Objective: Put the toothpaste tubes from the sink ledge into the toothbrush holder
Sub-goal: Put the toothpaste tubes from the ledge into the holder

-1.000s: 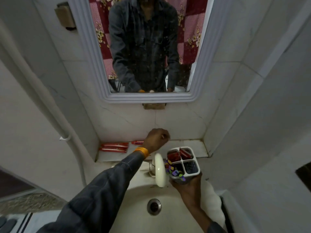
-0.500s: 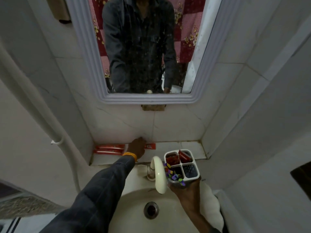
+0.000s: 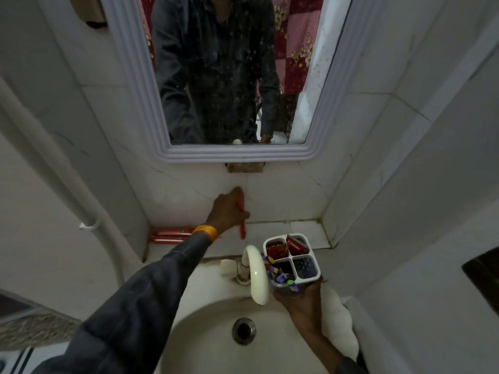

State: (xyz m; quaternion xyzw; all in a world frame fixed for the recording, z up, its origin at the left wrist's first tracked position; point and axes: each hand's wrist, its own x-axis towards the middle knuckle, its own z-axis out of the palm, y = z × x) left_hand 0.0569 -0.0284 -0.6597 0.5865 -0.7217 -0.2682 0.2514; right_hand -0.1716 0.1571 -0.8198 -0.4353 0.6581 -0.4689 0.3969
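Note:
My left hand (image 3: pixel 228 210) is raised above the sink ledge (image 3: pixel 305 233), closed on a red toothpaste tube (image 3: pixel 242 228) that hangs nearly upright from it. Two more red tubes (image 3: pixel 170 235) lie side by side at the ledge's left end, partly behind my sleeve. My right hand (image 3: pixel 303 300) holds a white four-compartment toothbrush holder (image 3: pixel 291 259) from below, over the basin's right side. Red tubes stand in its two back compartments, and coloured toothbrush ends stick out at the front left.
A cream tap (image 3: pixel 256 273) curves over the basin (image 3: pixel 210 336) just left of the holder. A mirror (image 3: pixel 229 76) hangs on the tiled wall above the ledge. A white pipe (image 3: pixel 54 168) runs down the left wall. Tiled walls close in on both sides.
My left hand has gone left along the ledge, closed on a red tube there and lifted it off the ledge. The holder in my right hand has barely moved.

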